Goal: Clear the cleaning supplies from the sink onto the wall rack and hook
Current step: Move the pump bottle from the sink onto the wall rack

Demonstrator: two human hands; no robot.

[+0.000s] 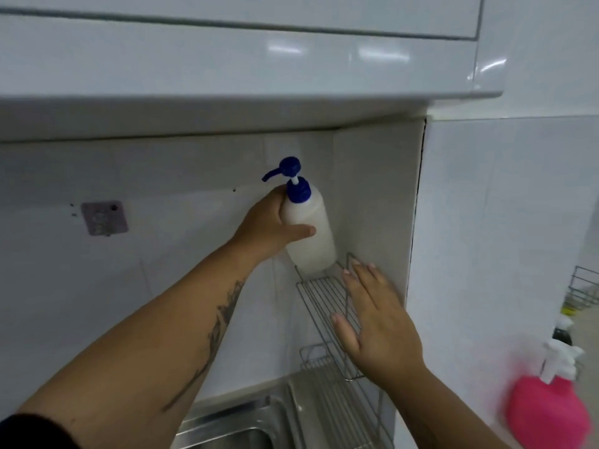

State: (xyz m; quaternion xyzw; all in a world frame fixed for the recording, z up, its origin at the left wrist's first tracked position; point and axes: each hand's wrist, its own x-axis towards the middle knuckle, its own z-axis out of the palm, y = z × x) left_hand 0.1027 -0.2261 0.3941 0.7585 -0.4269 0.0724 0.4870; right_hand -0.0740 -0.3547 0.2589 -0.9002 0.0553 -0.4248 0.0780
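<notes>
A white pump bottle (312, 234) with a blue pump head stands upright at the far end of the upper shelf of the wire wall rack (319, 294) in the tiled corner. My left hand (270, 226) is wrapped around the bottle's upper body, thumb across its front. My right hand (376, 322) lies flat with fingers spread against the rack's front rail and holds nothing. A square adhesive hook plate (103, 218) sits on the wall to the left. The steel sink (227, 426) shows at the bottom, below the rack.
A white cabinet (259, 59) hangs overhead, close above the bottle's pump. A pink spray bottle (547, 409) with a white trigger stands at the lower right. Another wire rack (583, 290) is on the far right wall. A lower rack shelf (324, 361) sits under the upper one.
</notes>
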